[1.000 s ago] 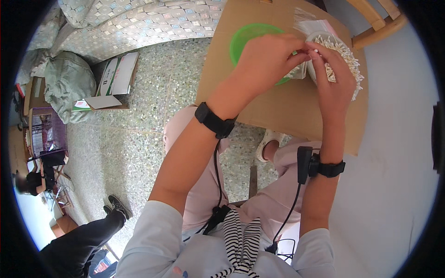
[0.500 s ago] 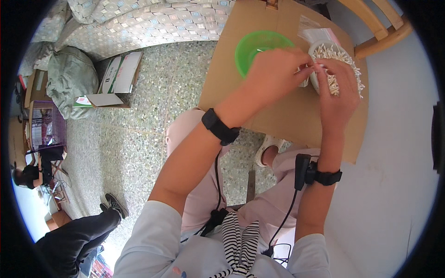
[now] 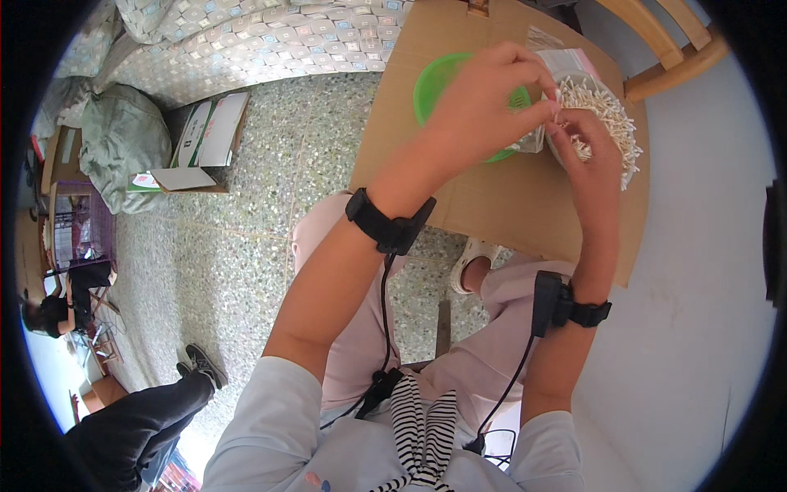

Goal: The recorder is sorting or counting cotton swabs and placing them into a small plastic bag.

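A bowl heaped with cotton swabs stands toward the right of a cardboard-covered surface. Over its left edge my two hands meet at the fingertips. My left hand pinches a small white-ended piece, apparently a cotton swab, between thumb and forefinger. My right hand reaches over the swabs, with its thumb and forefinger closed against the left fingertips; what it holds is too small to tell. Behind my left hand sits a green plastic bowl, partly covered by it. A clear container shows beside the green bowl, mostly hidden.
The cardboard sheet lies under the bowls. A clear plastic bag rests behind the swabs. A wooden chair stands at the far right, next to a white wall. On the floor at left are an opened carton and two other people.
My left hand has lifted slightly and its fingers have spread more, uncovering the clear container. My right hand has shifted a little left and down, showing more swabs.
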